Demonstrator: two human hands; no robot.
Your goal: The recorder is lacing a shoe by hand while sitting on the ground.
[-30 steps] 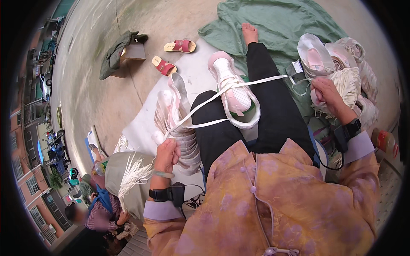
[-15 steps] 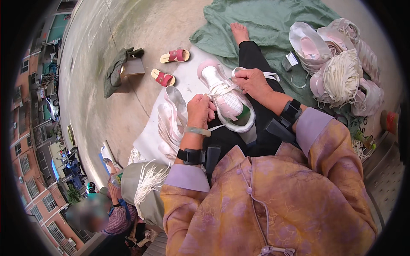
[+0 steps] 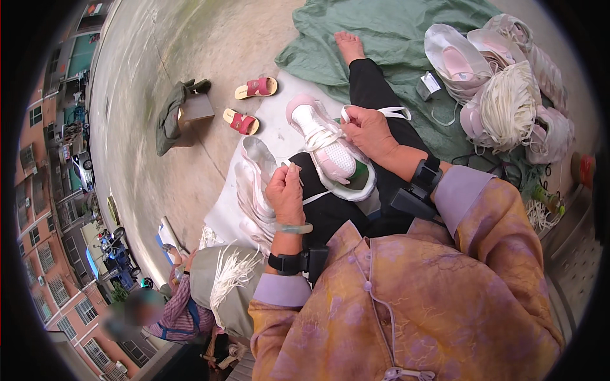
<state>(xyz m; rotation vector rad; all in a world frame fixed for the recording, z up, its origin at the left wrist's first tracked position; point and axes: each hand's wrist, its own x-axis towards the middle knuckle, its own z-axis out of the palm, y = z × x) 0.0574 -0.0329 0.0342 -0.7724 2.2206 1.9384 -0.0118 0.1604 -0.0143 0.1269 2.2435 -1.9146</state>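
Note:
A pink and white sneaker rests on my lap, its toe pointing away from me and its opening towards me. White shoelace runs across its upper part. My left hand is closed in a pinch on lace at the left of the shoe, apart from it. On the other side, my right hand pinches white lace close to the laced part, and a loose length trails off to its right. Left of the shoe, beside my left hand, lie more pale pink and white shoe uppers.
A pile of similar shoes with a bundle of white laces lies on the green cloth at the right. Red slippers and a box stand ahead-left. Another person sits at the lower left beside more laces.
My left hand has moved away from the shoe, to the left and nearer me, still pinching lace. My right hand stays close to the shoe. The view has shifted slightly.

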